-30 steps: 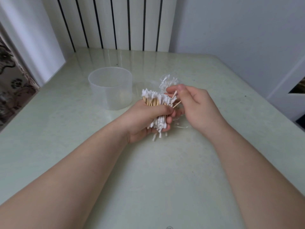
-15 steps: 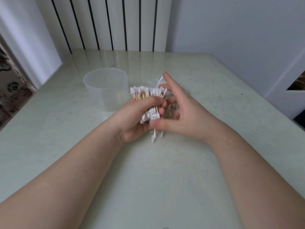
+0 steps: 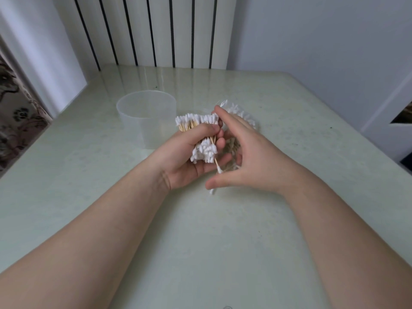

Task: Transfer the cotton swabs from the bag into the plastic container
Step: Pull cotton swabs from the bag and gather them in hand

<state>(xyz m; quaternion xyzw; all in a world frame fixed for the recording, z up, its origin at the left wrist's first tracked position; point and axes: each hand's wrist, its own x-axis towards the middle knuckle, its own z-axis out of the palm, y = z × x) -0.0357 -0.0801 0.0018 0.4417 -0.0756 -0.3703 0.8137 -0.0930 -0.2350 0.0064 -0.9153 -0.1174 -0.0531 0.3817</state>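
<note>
1. My left hand (image 3: 189, 152) is gripping a thick bundle of white-tipped wooden cotton swabs (image 3: 201, 139), fingers curled round its middle, above the pale green glossy table (image 3: 223, 241).
2. My right hand (image 3: 252, 161) is lying open beside the bundle, fingers straight and thumb spread, holding nothing that I can make out.
3. The translucent round plastic container (image 3: 147, 117) is standing upright just left of the bundle. I am seeing no swabs inside it.
4. The crinkled clear plastic bag (image 3: 244, 113) is lying behind my right hand, largely hidden. More swabs appear to be sitting in it.
5. Risk: one stray swab (image 3: 217, 167) is sticking out of the bundle's lower end, and a loose swab (image 3: 211, 192) is lying on the table under my right thumb. I judge that a slack grip during the carry would be letting more slide out.
6. Risk: the bundle is splaying at both ends. If it goes in at an angle, tips may catch the rim and scatter, or the light container may tip.
</note>
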